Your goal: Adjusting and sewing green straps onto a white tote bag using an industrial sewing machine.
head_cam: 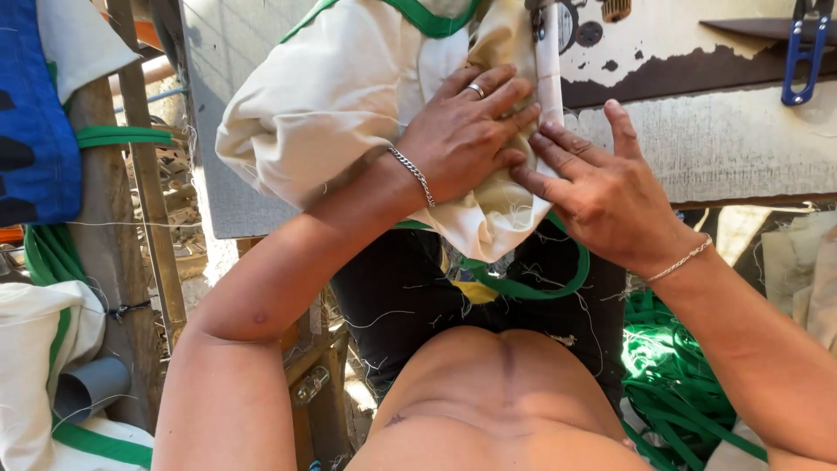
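No packages, labels, signs or screens show anywhere in this view.

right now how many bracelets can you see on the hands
2. One chain bracelet sits on the left hand's wrist, over the cream cloth. One thinner bracelet sits on the right hand's wrist.

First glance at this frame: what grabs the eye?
Centre frame, both hands press on a bundle of cream fabric with green trim at the edge of a worn white table: the left hand flat on top, the right hand beside it, fingertips at the cloth's edge. Blue snips hang top right, and green strapping is heaped lower right.
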